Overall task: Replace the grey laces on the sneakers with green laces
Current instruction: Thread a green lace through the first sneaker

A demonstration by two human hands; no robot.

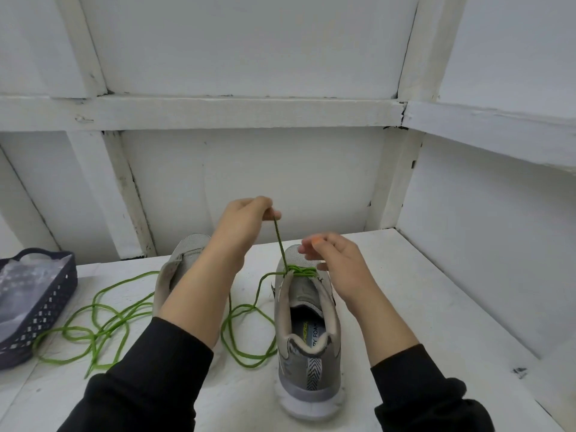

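A grey sneaker (pixel 307 347) stands heel toward me on the white table, with a green lace (pixel 300 270) threaded across its lowest eyelets. My left hand (pixel 246 219) pinches one end of that lace and holds it taut, up and away from the shoe. My right hand (pixel 338 260) hovers over the sneaker's right side with loosely spread fingers, holding nothing. The lace's other length trails off the shoe's left side in loops (pixel 246 335). A second grey sneaker (pixel 180 260) lies behind my left forearm, partly hidden.
A second green lace (pixel 96 332) lies tangled on the table at the left. A dark blue slotted basket (pixel 34 304) with a plastic bag in it sits at the left edge. White walls close in behind and to the right.
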